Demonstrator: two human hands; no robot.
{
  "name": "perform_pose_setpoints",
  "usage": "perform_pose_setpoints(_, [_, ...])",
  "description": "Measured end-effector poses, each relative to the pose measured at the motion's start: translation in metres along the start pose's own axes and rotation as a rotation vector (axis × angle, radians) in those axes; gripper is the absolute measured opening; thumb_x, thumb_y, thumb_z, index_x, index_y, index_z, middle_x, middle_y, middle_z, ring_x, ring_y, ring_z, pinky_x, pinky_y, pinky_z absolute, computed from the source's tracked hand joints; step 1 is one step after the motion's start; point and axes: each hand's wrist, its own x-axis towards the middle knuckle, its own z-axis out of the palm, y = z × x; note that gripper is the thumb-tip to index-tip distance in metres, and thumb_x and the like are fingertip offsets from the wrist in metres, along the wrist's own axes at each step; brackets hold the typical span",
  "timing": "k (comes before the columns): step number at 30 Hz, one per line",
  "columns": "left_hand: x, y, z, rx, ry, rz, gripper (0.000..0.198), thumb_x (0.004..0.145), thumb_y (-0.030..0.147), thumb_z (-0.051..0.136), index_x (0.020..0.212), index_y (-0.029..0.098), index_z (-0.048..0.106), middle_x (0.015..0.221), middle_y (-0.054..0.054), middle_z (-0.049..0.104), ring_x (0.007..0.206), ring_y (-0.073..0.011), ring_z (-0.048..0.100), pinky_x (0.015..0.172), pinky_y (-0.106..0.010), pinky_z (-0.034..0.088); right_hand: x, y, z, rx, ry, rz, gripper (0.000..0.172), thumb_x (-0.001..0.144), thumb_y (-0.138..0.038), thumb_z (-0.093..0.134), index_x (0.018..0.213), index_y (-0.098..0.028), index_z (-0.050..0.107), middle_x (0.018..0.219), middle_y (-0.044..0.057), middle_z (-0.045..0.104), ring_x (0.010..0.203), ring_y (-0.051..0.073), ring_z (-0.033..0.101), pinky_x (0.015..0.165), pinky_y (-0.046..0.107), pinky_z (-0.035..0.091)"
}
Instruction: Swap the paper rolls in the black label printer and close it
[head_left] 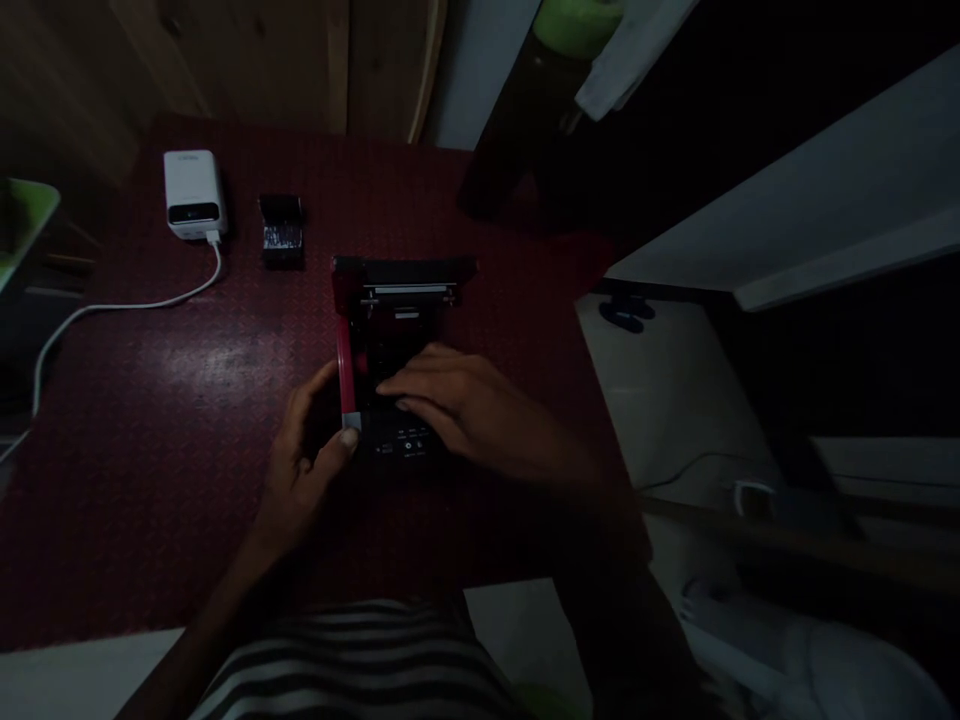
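Note:
A small black and red device with its lid raised stands in the middle of a dark red table. My left hand grips the device's near left corner, thumb on the red edge and fingers curled round the side. My right hand lies over the device's front part, fingers stretched toward its open inside and touching it. The scene is dim, so fine parts inside the device are hard to make out.
A white box-shaped charger with a white cable stands at the table's far left. Beside it sits a small black object. A white surface adjoins the table on the right. A wooden wall rises behind.

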Motion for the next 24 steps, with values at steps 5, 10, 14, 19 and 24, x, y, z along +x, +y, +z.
perform_pose_setpoints(5, [0.001, 0.011, -0.001, -0.046, 0.031, -0.087, 0.059, 0.108, 0.056, 0.079, 0.161, 0.032, 0.070, 0.166, -0.011, 0.072, 0.153, -0.0397, 0.069, 0.126, -0.059, 0.058, -0.004, 0.001, 0.005, -0.085, 0.074, 0.012, 0.026, 0.114, -0.008, 0.067, 0.096, -0.021, 0.082, 0.098, 0.004, 0.082, 0.094, 0.021, 0.072, 0.086, 0.036, 0.061])
perform_pose_setpoints(10, [0.050, 0.025, -0.004, 0.028, 0.187, 0.105, 0.061, 0.109, 0.069, 0.074, 0.158, 0.033, 0.074, 0.168, -0.010, 0.069, 0.157, -0.0389, 0.065, 0.131, -0.060, 0.052, -0.021, -0.003, 0.012, -0.124, 0.199, -0.050, 0.020, 0.112, -0.008, 0.070, 0.107, -0.022, 0.083, 0.101, 0.005, 0.081, 0.096, 0.022, 0.070, 0.088, 0.037, 0.062])
perform_pose_setpoints(14, [0.107, 0.045, 0.005, 0.031, 0.200, 0.184, 0.062, 0.111, 0.075, 0.068, 0.133, 0.019, 0.084, 0.143, -0.011, 0.082, 0.139, -0.0362, 0.073, 0.115, -0.054, 0.060, -0.029, -0.008, 0.022, -0.167, 0.306, -0.067, 0.023, 0.111, -0.007, 0.069, 0.104, -0.022, 0.084, 0.098, 0.005, 0.079, 0.094, 0.023, 0.069, 0.087, 0.039, 0.063])
perform_pose_setpoints(19, [0.119, 0.055, 0.017, -0.034, 0.181, 0.115, 0.039, 0.113, 0.047, 0.071, 0.089, 0.017, 0.077, 0.111, -0.005, 0.085, 0.129, -0.0292, 0.076, 0.120, -0.051, 0.057, -0.035, -0.020, 0.034, -0.242, 0.449, -0.065, 0.026, 0.112, -0.004, 0.065, 0.106, -0.021, 0.085, 0.099, 0.007, 0.082, 0.096, 0.023, 0.072, 0.084, 0.038, 0.065])
perform_pose_setpoints(24, [0.075, 0.040, 0.012, -0.049, 0.145, 0.027, 0.041, 0.097, 0.048, 0.088, 0.131, 0.025, 0.084, 0.141, -0.007, 0.085, 0.146, -0.0357, 0.073, 0.129, -0.056, 0.056, -0.043, -0.032, 0.044, -0.382, 0.547, -0.016, 0.029, 0.109, -0.003, 0.070, 0.111, -0.025, 0.088, 0.125, 0.011, 0.089, 0.121, 0.030, 0.081, 0.098, 0.047, 0.071])
